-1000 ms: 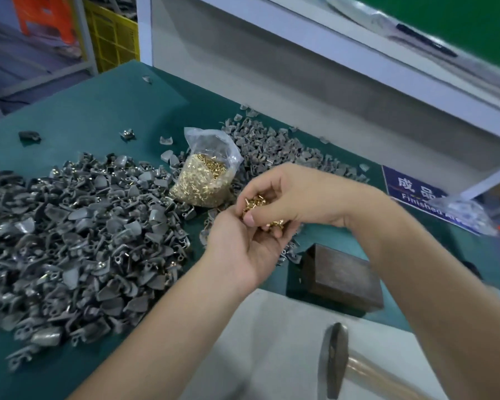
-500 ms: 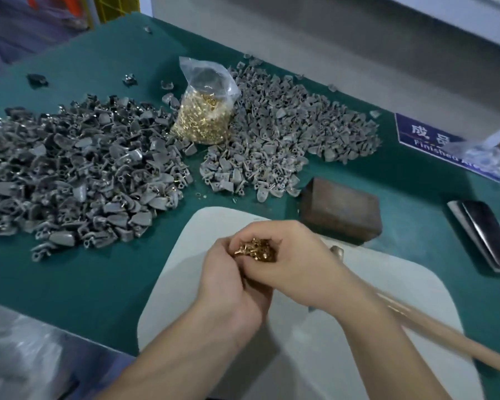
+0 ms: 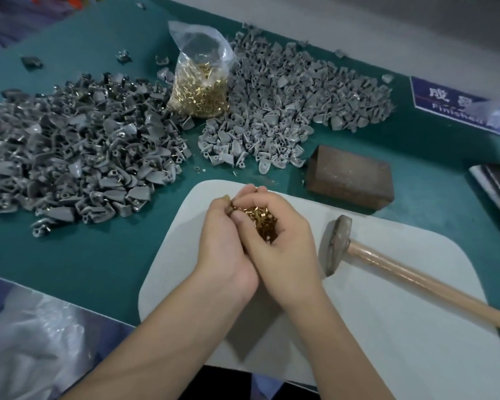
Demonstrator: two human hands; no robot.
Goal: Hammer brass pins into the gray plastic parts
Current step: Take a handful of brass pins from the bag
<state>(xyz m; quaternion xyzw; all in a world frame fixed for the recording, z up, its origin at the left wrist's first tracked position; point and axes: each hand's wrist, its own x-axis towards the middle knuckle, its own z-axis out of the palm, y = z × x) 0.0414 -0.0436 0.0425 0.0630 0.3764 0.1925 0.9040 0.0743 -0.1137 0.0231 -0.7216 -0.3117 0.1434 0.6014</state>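
Cupping brass pins (image 3: 260,222) together: left hand (image 3: 224,243), right hand (image 3: 283,246), both grips curled round them, over white board (image 3: 387,313).

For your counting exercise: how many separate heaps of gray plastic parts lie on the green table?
2. A darker heap lies left of the bag of brass pins; a lighter heap lies right of it. A few strays sit apart.

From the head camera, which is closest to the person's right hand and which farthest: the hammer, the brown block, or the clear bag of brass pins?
Measured from the right hand:
1. Wooden-handled hammer with grey metal head, lying just right of the hand on the white mat.
2. Brown rectangular block, beyond the hand, up and right.
3. Clear plastic bag of brass pins, far back between the grey part piles.
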